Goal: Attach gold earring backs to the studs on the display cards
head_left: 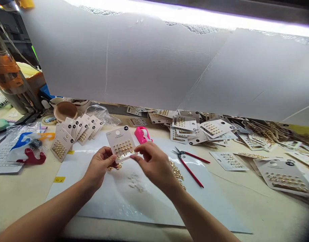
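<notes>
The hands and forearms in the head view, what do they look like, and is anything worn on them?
The left hand and right hand are ungloved. The left forearm and right forearm are uncovered as far as the picture reaches, with no sleeve showing. I see no watch, bracelet or cable; fingernail details are too small to tell.

We've got a cream desk (pixel 267 201) carrying a white sheet (pixel 106 198), heaped earring cards (pixel 216 128), bowls (pixel 65 111) and a printed page (pixel 1 153).
</notes>
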A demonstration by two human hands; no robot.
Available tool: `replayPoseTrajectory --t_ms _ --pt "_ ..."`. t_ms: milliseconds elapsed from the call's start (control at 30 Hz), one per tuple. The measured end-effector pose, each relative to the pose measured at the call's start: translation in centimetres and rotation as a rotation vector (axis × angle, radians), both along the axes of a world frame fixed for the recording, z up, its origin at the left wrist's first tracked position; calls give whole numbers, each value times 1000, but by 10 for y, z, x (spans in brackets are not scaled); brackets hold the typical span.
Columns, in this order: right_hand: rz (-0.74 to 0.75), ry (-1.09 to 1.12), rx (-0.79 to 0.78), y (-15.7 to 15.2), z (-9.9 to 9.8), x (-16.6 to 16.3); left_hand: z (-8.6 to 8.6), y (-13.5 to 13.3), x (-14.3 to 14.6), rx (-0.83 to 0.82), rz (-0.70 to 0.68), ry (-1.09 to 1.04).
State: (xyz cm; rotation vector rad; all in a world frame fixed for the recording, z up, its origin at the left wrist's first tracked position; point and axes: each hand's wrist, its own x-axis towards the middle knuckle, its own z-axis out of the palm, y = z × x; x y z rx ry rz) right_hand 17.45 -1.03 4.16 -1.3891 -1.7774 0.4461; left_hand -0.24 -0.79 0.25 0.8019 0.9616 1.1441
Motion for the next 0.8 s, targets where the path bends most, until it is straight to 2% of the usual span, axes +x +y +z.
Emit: replayPoseTrajectory --t_ms 67,133,233,333,467,600,700,800 --pt "-83 246 -71 7 2 15 3 -1 0 12 -32 -27" --pt "-74 494 -241 14 -2 25 6 -2 -1 47 -85 -46" --pt "165 701 -548 16 -14 22 9 -4 -1 120 -190 -57" --pt "466 701 -703 8 -21 8 10 -6 0 174 -278 -55" --pt "655 714 -723 0 -21 -5 12 -7 1 193 -329 -44" --pt "715 775 -699 -2 -20 -4 13 -8 1 195 -358 -44" --pt "624 711 -630 -4 -18 -4 11 -7 3 191 -335 -50" --pt "423 525 -486 -7 -13 -7 12 -7 6 172 -260 -49"
